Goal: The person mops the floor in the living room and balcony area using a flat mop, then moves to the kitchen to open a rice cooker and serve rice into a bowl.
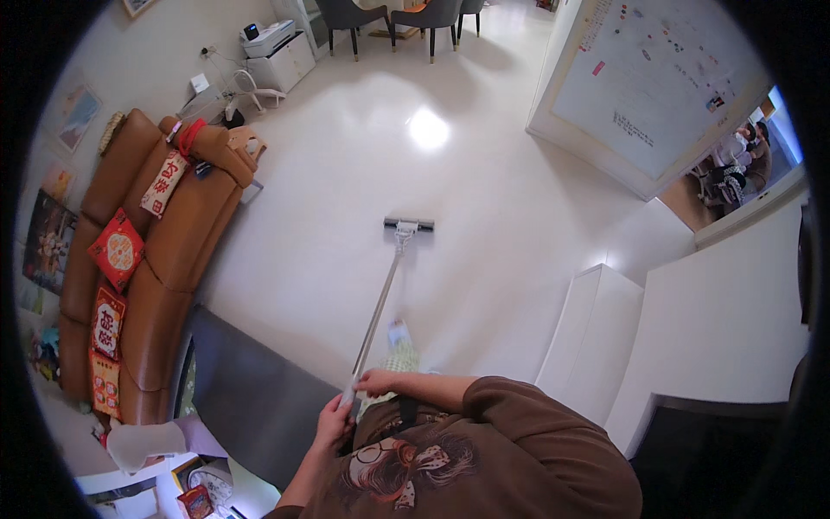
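A sponge mop (378, 303) slants away from my body, its wide dark head (408, 225) resting on the pale, glossy floor (311, 214). My left hand (335, 423) is wrapped around the upper end of the metal pole. Just above it, my right hand (376, 383) also grips the pole, with its arm reaching across my front. Below the hands, one foot (399, 333) shows beneath a green checked trouser leg (399, 360).
On the left stands a brown leather sofa (175, 240) with red cushions (118, 250). A dark grey mat (259, 383) lies beside it. A low white cabinet (587, 337) and a whiteboard (655, 84) are at right. Chairs (425, 23) stand ahead; people (739, 162) sit beyond a doorway.
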`<state>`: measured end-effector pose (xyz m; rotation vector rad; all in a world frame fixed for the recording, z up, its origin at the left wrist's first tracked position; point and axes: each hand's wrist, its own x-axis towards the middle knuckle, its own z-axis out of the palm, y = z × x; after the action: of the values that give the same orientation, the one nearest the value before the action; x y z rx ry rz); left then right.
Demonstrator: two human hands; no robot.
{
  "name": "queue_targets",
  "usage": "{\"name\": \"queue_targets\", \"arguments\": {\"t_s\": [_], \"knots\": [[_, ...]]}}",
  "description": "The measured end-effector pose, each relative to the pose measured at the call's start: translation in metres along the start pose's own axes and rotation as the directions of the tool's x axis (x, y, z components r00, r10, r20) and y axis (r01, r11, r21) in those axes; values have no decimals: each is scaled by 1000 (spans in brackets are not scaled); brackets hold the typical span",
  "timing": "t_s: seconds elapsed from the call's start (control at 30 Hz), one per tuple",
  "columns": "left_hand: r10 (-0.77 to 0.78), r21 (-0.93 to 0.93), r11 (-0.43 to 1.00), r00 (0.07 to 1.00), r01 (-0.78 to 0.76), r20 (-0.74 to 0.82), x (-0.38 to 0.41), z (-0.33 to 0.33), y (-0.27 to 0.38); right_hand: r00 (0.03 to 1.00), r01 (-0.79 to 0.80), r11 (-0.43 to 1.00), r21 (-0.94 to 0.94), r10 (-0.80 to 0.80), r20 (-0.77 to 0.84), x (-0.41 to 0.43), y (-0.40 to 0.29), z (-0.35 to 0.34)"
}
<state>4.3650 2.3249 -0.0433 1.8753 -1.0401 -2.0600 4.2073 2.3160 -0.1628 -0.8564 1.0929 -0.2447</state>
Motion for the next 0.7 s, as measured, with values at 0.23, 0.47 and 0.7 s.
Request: {"name": "queue_targets", "arguments": {"t_s": [0.23,0.47,0.7], "knots": [[94,21,995,994,-95,59,262,143,227,840,120,916,382,111,-531,-74,-16,-236],[277,326,897,954,-299,114,460,261,510,509,234,701,673,502,-699,-143,21,-338],[437,626,635,879,-452,191,547,274,555,606,184,722,667,451,-655,-80,-65,-442]]}}
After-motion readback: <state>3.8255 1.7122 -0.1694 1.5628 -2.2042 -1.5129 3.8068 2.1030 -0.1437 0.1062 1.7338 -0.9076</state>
